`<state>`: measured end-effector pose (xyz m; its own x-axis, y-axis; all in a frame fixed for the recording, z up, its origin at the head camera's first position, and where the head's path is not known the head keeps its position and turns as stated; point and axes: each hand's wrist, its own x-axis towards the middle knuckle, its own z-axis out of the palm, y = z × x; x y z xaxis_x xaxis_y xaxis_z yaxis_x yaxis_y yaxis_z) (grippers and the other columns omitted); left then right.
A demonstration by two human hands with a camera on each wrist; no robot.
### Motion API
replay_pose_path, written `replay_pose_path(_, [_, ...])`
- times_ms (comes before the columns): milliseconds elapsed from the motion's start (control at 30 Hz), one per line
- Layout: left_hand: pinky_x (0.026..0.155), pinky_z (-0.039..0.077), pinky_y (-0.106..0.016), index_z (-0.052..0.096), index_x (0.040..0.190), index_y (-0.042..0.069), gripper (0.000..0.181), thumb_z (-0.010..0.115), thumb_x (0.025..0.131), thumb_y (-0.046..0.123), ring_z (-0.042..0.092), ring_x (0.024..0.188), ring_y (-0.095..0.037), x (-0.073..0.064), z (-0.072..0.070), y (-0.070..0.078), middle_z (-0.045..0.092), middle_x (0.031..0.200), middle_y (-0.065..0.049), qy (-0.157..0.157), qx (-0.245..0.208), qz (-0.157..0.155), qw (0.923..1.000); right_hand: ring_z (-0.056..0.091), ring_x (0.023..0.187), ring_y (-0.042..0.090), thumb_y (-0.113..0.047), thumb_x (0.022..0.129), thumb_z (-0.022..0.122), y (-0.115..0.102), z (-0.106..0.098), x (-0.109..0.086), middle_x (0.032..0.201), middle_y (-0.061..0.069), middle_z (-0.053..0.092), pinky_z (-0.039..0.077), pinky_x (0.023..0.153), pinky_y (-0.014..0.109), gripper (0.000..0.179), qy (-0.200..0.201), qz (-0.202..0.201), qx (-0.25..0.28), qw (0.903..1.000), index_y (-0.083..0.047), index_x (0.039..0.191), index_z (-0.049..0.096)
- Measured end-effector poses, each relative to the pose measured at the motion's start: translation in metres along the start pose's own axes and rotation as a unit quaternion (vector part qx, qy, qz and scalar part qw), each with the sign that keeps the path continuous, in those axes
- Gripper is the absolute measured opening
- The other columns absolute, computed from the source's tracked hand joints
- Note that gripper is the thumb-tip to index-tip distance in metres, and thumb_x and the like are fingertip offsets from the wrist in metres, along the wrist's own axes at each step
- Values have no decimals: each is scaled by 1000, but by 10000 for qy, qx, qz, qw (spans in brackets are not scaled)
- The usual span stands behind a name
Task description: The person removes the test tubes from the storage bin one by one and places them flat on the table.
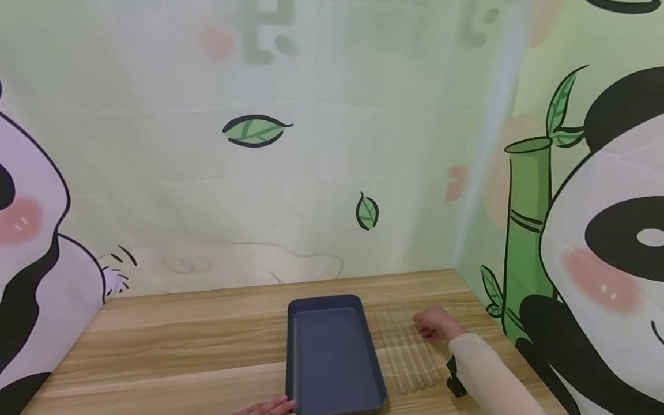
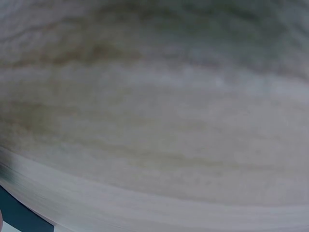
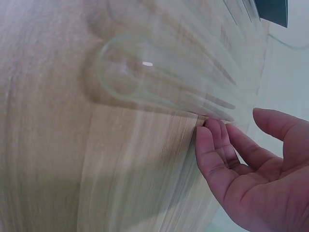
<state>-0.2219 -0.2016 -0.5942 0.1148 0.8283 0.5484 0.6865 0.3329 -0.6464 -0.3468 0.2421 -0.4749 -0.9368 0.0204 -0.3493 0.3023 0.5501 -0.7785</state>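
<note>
Several clear test tubes [image 1: 407, 354] lie side by side on the wooden table, just right of a dark blue rectangular tray [image 1: 332, 351]. My right hand [image 1: 434, 324] is at the far right part of the row. In the right wrist view, the fingers of that hand [image 3: 256, 169] are loosely bent beside the outermost tube [image 3: 140, 72], the thumb held apart from them. Nothing is pinched between thumb and fingers. At the tray's near left edge rests my left hand [image 1: 270, 406], fingers extended, cut off by the frame's bottom. The left wrist view holds mostly blurred wood.
The wooden table [image 1: 181, 334] meets a pale green printed cloth backdrop [image 1: 311, 173] behind and another printed cloth panel [image 1: 529, 248] on the right. A black strap device [image 1: 455, 380] sits on my right wrist.
</note>
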Motion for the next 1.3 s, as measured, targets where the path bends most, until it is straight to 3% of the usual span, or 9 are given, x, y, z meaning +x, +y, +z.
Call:
replay_pose_path(200, [133, 12, -36, 39, 157, 5, 49, 31, 112, 24, 21, 160, -34, -1, -1, 1, 30, 166, -21, -65, -128, -19, 9999, 54, 64, 14, -13, 99, 51, -3, -5, -2, 68, 3, 54, 53, 61, 27, 23, 68, 4, -111, 9999, 2, 84, 57])
replay_pose_path(400, [133, 13, -36, 40, 155, 2, 49, 33, 112, 24, 23, 159, -34, -2, -3, -1, 34, 165, -22, -143, -278, 46, 9995, 57, 76, 17, -16, 100, 51, -16, -14, -4, 85, 8, 61, 56, 71, 32, 33, 55, -178, -251, 9995, 14, 113, 58])
replay_pose_path(567, [133, 12, -34, 36, 157, 4, 50, 32, 112, 25, 21, 160, -32, -1, -2, 1, 31, 166, -19, -123, -277, -41, 9995, 60, 78, 17, -16, 100, 52, -29, -13, -12, 95, 15, 65, 57, 74, 34, 37, 58, -336, -175, 9993, 14, 120, 57])
replay_pose_path(700, [133, 10, -34, 30, 160, 4, 52, 27, 113, 25, 17, 161, -32, -1, -4, 0, 26, 168, -18, -213, -190, -60, 9996, 64, 84, 18, -19, 101, 52, -40, -7, -16, 104, 18, 67, 57, 74, 33, 41, -97, -486, -173, 9986, 13, 126, 57])
replay_pose_path(900, [133, 11, -35, 34, 158, 2, 52, 28, 113, 26, 17, 161, -34, 0, -7, -3, 27, 167, -21, -253, -304, 15, 9992, 65, 87, 19, -21, 103, 53, -60, 7, -20, 108, 19, 66, 55, 71, 28, 44, -520, -772, -143, 9956, 12, 131, 55])
replay_pose_path(1133, [133, 8, -32, 22, 161, 3, 53, 22, 113, 26, 14, 162, -29, 2, -7, -1, 19, 170, -16, -353, -147, -158, 9991, 64, 80, 14, -20, 101, 56, -86, 24, -22, 104, 17, 68, 57, 70, 27, 42, -822, -945, -59, 9921, 11, 130, 58])
replay_pose_path(1300, [133, 8, -32, 23, 161, 4, 54, 22, 113, 27, 15, 162, -28, 2, -7, 0, 20, 170, -15, -341, -72, -215, 9992, 64, 76, 12, -18, 101, 56, -99, 42, -22, 99, 14, 68, 56, 68, 24, 40, -1092, -888, 142, 9899, 11, 129, 58])
